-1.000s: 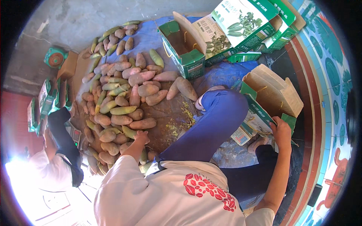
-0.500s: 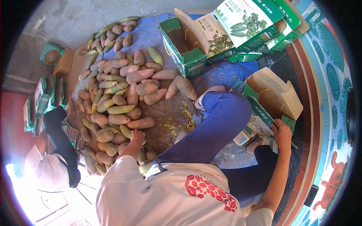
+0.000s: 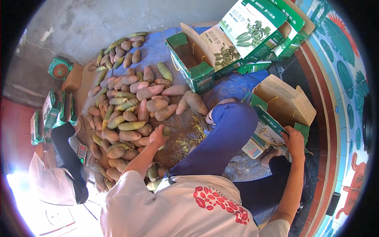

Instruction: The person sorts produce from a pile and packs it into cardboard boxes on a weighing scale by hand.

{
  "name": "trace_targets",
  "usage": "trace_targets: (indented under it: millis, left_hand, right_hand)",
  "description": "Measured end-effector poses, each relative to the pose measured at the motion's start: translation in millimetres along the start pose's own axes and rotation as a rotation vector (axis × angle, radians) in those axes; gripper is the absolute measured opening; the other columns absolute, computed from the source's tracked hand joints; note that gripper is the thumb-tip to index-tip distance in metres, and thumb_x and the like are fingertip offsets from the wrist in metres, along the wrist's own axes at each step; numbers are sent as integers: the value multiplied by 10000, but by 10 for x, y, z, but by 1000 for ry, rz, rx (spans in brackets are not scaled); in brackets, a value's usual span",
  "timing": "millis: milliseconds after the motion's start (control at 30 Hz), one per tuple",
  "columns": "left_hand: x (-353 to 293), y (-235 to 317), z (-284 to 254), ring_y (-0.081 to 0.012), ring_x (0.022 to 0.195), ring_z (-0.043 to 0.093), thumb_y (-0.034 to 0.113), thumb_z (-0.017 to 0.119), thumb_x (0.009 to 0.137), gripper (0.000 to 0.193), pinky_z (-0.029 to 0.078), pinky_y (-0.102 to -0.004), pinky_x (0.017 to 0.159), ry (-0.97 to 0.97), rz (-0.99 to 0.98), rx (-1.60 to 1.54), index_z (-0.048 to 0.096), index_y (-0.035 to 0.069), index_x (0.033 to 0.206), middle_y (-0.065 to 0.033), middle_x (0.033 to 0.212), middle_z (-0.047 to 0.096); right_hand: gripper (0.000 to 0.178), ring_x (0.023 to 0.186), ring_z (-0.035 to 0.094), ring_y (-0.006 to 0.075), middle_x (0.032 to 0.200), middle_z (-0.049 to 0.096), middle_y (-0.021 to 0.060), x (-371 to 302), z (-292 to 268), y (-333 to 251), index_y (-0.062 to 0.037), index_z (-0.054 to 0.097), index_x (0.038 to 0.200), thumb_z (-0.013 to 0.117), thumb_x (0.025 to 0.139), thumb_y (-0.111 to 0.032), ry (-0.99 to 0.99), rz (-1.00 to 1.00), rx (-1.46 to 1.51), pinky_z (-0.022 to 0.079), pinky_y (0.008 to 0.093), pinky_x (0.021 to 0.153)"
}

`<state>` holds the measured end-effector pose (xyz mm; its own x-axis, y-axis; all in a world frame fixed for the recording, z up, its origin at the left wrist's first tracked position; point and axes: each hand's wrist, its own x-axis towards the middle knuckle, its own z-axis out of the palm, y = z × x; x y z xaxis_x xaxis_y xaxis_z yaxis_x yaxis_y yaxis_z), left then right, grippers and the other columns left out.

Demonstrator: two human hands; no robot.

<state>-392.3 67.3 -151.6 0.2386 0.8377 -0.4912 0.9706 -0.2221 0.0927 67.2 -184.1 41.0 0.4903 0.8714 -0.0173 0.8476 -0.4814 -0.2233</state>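
My left hand [image 3: 158,136] is closed around a green radish [image 3: 166,131], just above the right side of a pile of radishes [image 3: 129,136]; most of the held one is hidden behind the hand. The pile mixes green and dusty brown-pink radishes. At the right, my right hand [image 3: 294,140] grips the near edge of an open green carton [image 3: 272,123], fingers over its printed side. The carton's brown flap [image 3: 301,103] stands up, and its inside shows only in part.
A second open green carton [image 3: 196,75] stands beyond the pile, beside stacked printed cartons [image 3: 252,29]. A weighing scale [image 3: 252,149] lies beside my bent knee [image 3: 241,118]. Another person [image 3: 51,179] sits at the left near another scale [image 3: 81,151] and green boxes [image 3: 51,108].
My left hand has lifted off the pile and moved right with a green radish in it. The right hand stays on the carton's edge. The view has shifted slightly.
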Motion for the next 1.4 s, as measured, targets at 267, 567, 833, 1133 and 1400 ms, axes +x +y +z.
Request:
trace_targets:
  millis: [267,567,833,1133,1400]
  left_hand:
    - [83,566,-386,-351,862,593,219,740,694,522,471,-415,751,422,225,-565,444,72,1099,-165,903,606]
    - [-367,1611,-1682,-150,850,560,127,652,825,352,511,-274,656,586,447,-1482,440,39,1092,-74,954,549]
    - [-507,2508,-1926,-180,883,572,144,643,833,374,542,-312,662,163,690,-1603,434,24,1120,-90,996,539]
    - [-579,3643,-1665,-176,765,603,160,731,741,447,530,-288,562,-134,821,-1211,475,4,1073,-104,924,568]
    - [-526,4220,-1385,-159,775,578,182,675,801,359,503,-277,567,-309,880,-901,496,10,1062,-87,908,566]
  right_hand:
    - [197,782,617,330,820,642,160,-37,56,29,-55,618,902,666,760,-183,39,-54,-43,480,413,680]
    - [205,783,617,321,806,638,144,-91,95,52,-55,608,890,664,752,-196,37,-80,-49,485,417,674]
    - [198,784,619,319,781,633,139,-103,113,59,-58,599,869,656,754,-209,60,-111,-78,489,420,672]
    - [191,780,626,318,784,636,143,-108,107,59,-51,590,829,655,766,-219,2,-70,-94,495,421,676]
    - [173,756,618,326,768,632,146,-63,98,58,-57,598,855,653,760,-191,-9,-71,-65,478,430,646]
